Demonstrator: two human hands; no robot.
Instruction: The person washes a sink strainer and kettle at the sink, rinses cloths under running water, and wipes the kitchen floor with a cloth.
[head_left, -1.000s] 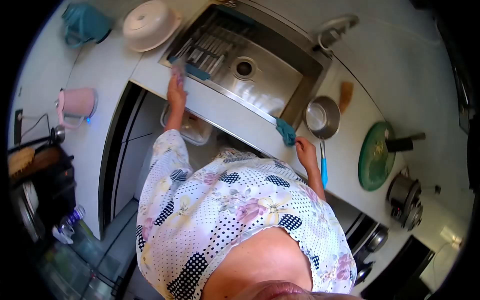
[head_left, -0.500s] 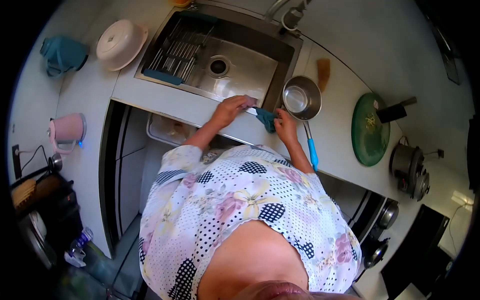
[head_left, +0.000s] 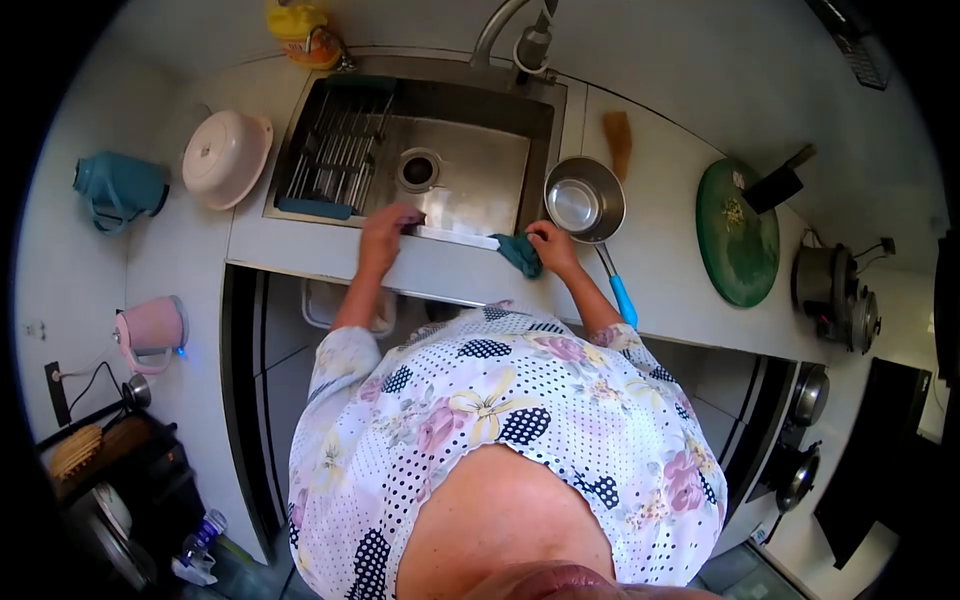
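My left hand (head_left: 382,240) is at the front rim of the sink (head_left: 470,170), its fingers closed on a small purplish piece, perhaps a scrubbing pad or cloth, mostly hidden under them. Further right, my right hand (head_left: 553,246) has its fingers curled at the right edge of a crumpled teal cloth (head_left: 520,256), which lies on the counter's front by the sink corner. Just beyond that hand stands a steel saucepan (head_left: 585,198) with a blue handle pointing toward me.
A drying rack (head_left: 335,150) sits in the sink's left side, under the faucet's (head_left: 490,45) reach. Left are a pink basin (head_left: 225,160), a blue jug (head_left: 120,190) and a pink kettle (head_left: 152,333). Right are a brush (head_left: 618,145), a green board (head_left: 735,235) and a cooker (head_left: 835,290).
My left hand has slid leftward along the sink's front rim, away from the teal cloth. My right hand stays by the cloth. The whole view has shifted slightly.
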